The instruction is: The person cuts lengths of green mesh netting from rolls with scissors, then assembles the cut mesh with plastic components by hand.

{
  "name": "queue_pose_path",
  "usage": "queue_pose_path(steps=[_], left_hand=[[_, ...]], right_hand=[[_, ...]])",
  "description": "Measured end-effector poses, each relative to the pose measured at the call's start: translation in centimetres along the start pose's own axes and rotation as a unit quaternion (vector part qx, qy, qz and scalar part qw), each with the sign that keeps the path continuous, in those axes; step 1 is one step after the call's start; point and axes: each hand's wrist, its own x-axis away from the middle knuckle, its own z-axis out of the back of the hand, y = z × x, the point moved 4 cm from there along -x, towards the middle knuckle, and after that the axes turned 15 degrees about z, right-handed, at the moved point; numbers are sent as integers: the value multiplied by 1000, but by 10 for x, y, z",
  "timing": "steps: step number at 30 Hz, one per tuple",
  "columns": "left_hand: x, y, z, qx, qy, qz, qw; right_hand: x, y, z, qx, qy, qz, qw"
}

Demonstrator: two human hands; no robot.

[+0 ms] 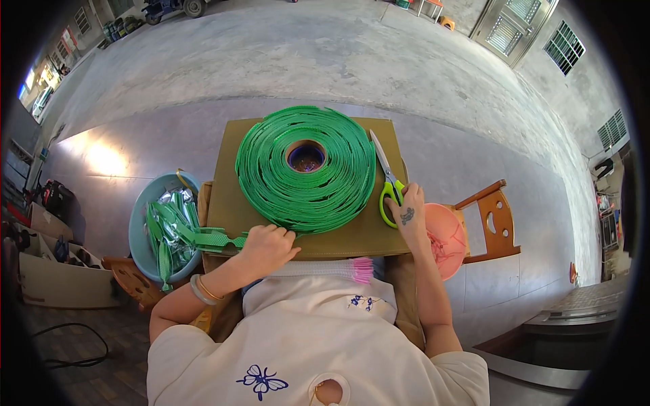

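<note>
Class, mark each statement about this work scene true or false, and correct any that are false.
1. The right hand touches the handles of the scissors. True.
2. The green roll lies in the blue basin. False: it lies flat on the brown board; the basin holds loose green pieces.
3. The left hand grips the loose green strip at the board's edge. True.
4. The pink basin stands on the person's left. False: it is on their right, by the wooden chair.
</note>
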Motion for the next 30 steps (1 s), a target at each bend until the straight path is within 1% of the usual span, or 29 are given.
queue_pose_path(steps=[2, 5, 8, 10, 12, 14, 16, 17, 18, 19, 20, 21, 23, 25, 27, 30], left_hand=[[-1, 5, -9, -34, 43, -16, 998], [4, -13, -5, 87, -29, 48, 995], [16, -45, 5, 96, -141, 110, 979], [26, -71, 26, 50, -141, 115, 982], [36, -110, 41, 12, -155, 181, 971], [46, -149, 49, -66, -165, 291, 940], [55, -171, 53, -195, -95, 242, 946], [56, -175, 52, -258, -60, 215, 940], [56, -176, 51, -189, -10, 182, 965], [49, -163, 60, -119, 40, 149, 981], [42, -148, 68, -47, 90, 116, 988], [34, -135, 69, 39, 53, 150, 987], [14, -103, 65, 209, -21, 210, 955], [3, -75, 54, 243, -75, 180, 950], [-3, -52, 37, 250, -129, 129, 951], [-6, -15, 31, 195, -204, 159, 946]], right_hand=[[0, 0, 1, 2, 9, 5, 1000], [-1, -3, 4, 7, -6, -9, 1000], [-1, -3, 3, 3, -8, -14, 1000], [-1, -1, 3, 2, -10, -13, 1000], [-1, 0, 3, 3, -14, -16, 1000], [-2, 0, 2, 6, -20, -19, 1000], [-2, -1, 2, 9, -22, -22, 999], [-1, 0, 2, 11, -24, -24, 999], [-1, 0, 2, 11, -25, -28, 999], [-1, 0, 2, 11, -27, -30, 999], [-2, 0, 2, 11, -30, -32, 999], [-2, 0, 1, 11, -31, -33, 999], [-2, 1, 1, 12, -30, -38, 999], [-2, -1, 3, 13, -38, -35, 999], [-2, -2, 5, 14, -39, -31, 999], [-2, -1, 5, 12, -33, -25, 999]])
